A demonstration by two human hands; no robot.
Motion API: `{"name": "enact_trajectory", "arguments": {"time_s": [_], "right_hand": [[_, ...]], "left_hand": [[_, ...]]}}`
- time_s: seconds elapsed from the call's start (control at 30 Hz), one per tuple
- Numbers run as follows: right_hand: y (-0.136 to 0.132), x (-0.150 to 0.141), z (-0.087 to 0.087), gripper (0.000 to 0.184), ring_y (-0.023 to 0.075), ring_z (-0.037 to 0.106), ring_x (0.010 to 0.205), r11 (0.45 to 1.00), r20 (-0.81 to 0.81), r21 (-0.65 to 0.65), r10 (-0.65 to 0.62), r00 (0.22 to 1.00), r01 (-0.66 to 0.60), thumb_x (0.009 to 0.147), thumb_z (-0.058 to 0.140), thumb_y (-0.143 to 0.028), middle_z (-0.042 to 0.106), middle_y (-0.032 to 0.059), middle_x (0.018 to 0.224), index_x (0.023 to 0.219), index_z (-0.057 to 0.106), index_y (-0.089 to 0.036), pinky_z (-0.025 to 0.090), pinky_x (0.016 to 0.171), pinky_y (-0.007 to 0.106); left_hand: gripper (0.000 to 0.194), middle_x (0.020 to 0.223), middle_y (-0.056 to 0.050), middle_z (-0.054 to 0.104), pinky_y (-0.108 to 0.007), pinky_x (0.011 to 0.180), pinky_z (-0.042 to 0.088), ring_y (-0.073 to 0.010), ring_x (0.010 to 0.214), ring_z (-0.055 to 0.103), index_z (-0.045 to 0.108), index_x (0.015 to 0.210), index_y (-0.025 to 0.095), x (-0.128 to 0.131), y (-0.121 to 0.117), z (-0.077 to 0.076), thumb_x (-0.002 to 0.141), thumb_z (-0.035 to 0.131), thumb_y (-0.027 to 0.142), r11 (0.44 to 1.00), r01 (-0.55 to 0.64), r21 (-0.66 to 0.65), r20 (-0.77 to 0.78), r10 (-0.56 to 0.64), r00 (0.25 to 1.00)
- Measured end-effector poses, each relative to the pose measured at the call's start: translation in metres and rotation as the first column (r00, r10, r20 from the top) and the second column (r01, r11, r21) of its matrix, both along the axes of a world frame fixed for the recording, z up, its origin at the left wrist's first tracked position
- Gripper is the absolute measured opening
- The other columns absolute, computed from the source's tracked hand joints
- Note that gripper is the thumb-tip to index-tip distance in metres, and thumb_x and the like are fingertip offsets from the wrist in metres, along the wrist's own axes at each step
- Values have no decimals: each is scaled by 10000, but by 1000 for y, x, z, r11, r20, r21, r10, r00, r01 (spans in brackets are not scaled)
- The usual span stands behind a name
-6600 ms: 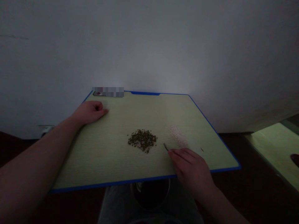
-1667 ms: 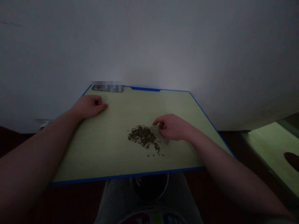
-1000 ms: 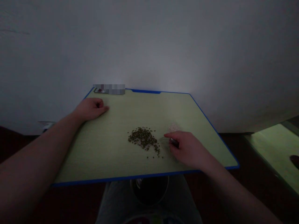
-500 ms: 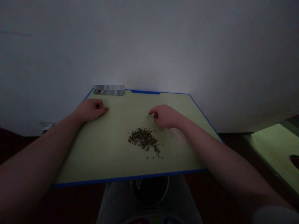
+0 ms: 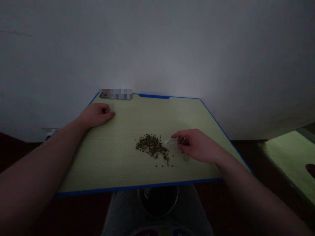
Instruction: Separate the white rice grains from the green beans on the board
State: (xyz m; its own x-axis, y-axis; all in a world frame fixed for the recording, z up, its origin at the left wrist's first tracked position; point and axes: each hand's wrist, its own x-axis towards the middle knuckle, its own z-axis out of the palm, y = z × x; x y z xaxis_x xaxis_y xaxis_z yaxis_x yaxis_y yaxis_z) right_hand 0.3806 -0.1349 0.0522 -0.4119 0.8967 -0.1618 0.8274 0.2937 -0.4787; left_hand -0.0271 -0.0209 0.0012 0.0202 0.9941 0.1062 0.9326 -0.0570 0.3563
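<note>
My right hand (image 5: 197,144) is closed in a pinch on what looks like a clear spoon (image 5: 168,141), whose rounded tip points left. That tip is just right of a loose heap of small dark green-brown beans (image 5: 150,144). Part of a pale patch, perhaps grains, (image 5: 186,158) shows below the fingers; the hand covers the rest. On the left side of the table (image 5: 103,167), my left hand (image 5: 97,114) rests with fingers curled in and thumb extended, nothing seen in it.
A phone-like flat object (image 5: 106,95), partly blurred out, lies at the far left corner. Behind the blue-edged table rises a pale wall (image 5: 157,46). Below the near edge, a dark round container (image 5: 158,200) sits between the legs. Another light surface (image 5: 292,157) is at the right.
My right hand has moved right and toward me with the clear spoon, now covering most of the pale patch. The left hand and the bean heap look unchanged.
</note>
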Motion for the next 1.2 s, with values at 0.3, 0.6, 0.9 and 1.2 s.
{"name": "enact_trajectory", "arguments": {"time_s": [0.3,0.6,0.9,1.2], "right_hand": [[-35,27,-18,388,201,744,749,1000,-137,-10,21,990,-22,840,560,-91,817,33,895,1107,813,-215,536,667,299],[-54,24,-13,412,194,744,795,993,-195,-63,81,977,-95,827,590,-95,814,49,959,1176,792,-182,551,693,289],[72,-19,24,447,202,730,792,969,38,247,-21,999,11,877,636,-100,806,80,927,1311,732,-140,546,819,325],[117,-53,0,450,217,749,883,990,164,86,101,981,-116,789,661,-11,827,102,1000,1200,798,-131,538,822,275]], "left_hand": [[400,571,13,514,-319,613,355,-166,612,488,480,631,246,-3,4,-5,747,532,625,1000,-20,-8,-62,20,998],[398,583,15,512,-313,617,347,-158,617,479,475,644,241,-3,4,-5,754,528,620,1000,-18,-11,-63,17,998],[385,564,19,506,-315,615,343,-161,620,477,470,644,244,-2,3,-4,754,532,607,999,-29,-25,-69,27,997],[375,549,22,484,-314,603,342,-158,594,463,453,620,246,2,1,1,749,533,589,1000,-7,-10,-41,7,999]]}}
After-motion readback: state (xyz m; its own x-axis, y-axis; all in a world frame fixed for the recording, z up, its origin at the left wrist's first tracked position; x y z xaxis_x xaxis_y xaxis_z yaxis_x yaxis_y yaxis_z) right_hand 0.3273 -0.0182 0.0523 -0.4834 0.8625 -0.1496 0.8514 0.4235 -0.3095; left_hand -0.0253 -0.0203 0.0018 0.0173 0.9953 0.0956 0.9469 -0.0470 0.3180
